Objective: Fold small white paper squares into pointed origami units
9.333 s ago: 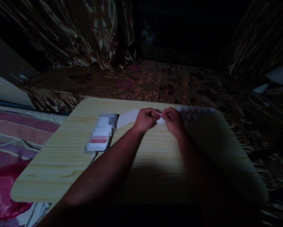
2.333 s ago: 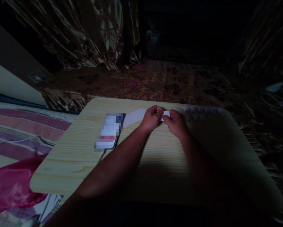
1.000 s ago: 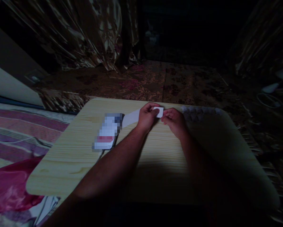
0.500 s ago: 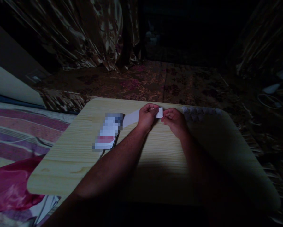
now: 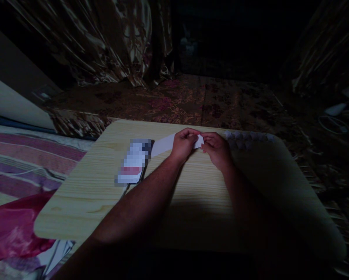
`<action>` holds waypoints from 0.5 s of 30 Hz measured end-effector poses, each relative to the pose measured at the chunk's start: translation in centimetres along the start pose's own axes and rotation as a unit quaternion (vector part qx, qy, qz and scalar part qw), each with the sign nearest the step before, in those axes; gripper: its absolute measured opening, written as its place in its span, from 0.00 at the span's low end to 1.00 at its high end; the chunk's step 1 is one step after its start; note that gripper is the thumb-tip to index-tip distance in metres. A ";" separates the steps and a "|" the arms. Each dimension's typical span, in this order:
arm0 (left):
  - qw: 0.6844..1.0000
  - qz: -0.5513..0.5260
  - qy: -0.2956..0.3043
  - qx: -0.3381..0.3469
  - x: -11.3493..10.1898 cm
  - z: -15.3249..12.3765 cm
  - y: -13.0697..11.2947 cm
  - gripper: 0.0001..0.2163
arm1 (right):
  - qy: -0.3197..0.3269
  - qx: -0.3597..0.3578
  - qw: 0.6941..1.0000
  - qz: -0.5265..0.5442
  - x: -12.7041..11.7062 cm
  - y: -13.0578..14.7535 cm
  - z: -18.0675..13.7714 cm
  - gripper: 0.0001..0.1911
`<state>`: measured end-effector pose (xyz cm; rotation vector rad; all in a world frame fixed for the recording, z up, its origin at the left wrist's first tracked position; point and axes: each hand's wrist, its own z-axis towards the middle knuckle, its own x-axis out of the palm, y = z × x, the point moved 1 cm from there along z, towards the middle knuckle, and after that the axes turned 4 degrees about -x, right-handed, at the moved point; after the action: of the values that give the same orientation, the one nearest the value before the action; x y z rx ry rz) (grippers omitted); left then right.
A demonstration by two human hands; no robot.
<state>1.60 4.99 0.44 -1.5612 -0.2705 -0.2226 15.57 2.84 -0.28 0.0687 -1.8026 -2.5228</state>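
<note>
My left hand (image 5: pixel 183 147) is closed on a small white piece of paper (image 5: pixel 199 142), its thumb lying on top. At the paper's right edge, the fingertips of my right hand (image 5: pixel 218 149) pinch it. A white paper strip (image 5: pixel 163 145) lies on the table to the left of my left hand; whether it joins the held piece is hidden by that hand. Just beyond my right hand sit several small folded paper stars (image 5: pixel 245 136), dim and grouped in rows.
A blurred-out phone (image 5: pixel 134 161) lies on the light wooden table (image 5: pixel 83 186) beside the strip. A striped bed cover (image 5: pixel 31 155) and a pink cloth (image 5: pixel 16 225) are at the left. Patterned curtains (image 5: pixel 127 42) hang behind. A white cable (image 5: pixel 334 126) is at the right.
My right hand has closed in on the paper's right edge and now grips it, where its fingers were beside it before. The paper has tilted slightly. My left hand barely moved.
</note>
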 end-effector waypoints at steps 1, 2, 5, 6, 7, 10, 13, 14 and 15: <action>1.000 0.004 0.003 0.001 0.0 0.0 0.0 0.07 | 0.000 0.001 1.000 -0.011 -0.1 -0.1 0.0 0.13; 1.000 0.007 0.003 0.001 0.0 -0.1 0.0 0.06 | -0.001 0.004 1.000 -0.024 -0.1 -0.1 0.0 0.10; 1.000 0.006 -0.001 -0.006 0.0 -0.1 0.0 0.06 | 0.000 0.011 0.999 -0.051 -0.3 -0.3 -0.1 0.07; 1.000 0.002 -0.001 -0.009 -0.1 0.0 0.0 0.06 | -0.001 0.012 0.999 -0.052 -0.3 -0.3 -0.1 0.07; 1.000 -0.004 -0.001 -0.011 -0.1 0.0 0.0 0.06 | -0.001 0.014 0.999 -0.050 -0.4 -0.2 -0.1 0.07; 1.000 -0.014 0.003 -0.017 -0.1 0.1 0.1 0.07 | 0.004 0.018 0.999 -0.041 -0.4 0.0 0.0 0.09; 1.000 -0.013 0.008 -0.022 -0.1 0.1 0.1 0.07 | 0.008 0.018 0.999 -0.034 -0.6 0.2 0.1 0.10; 1.000 -0.013 0.010 -0.022 -0.1 0.1 0.1 0.07 | 0.008 0.019 0.999 -0.034 -0.6 0.2 0.1 0.11; 1.000 -0.012 0.013 -0.023 -0.1 0.1 0.2 0.07 | 0.007 0.020 0.999 -0.034 -0.7 0.2 0.2 0.12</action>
<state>1.52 5.04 0.25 -1.5999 -0.2659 -0.2687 16.23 2.97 0.00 0.1518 -1.8763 -2.5251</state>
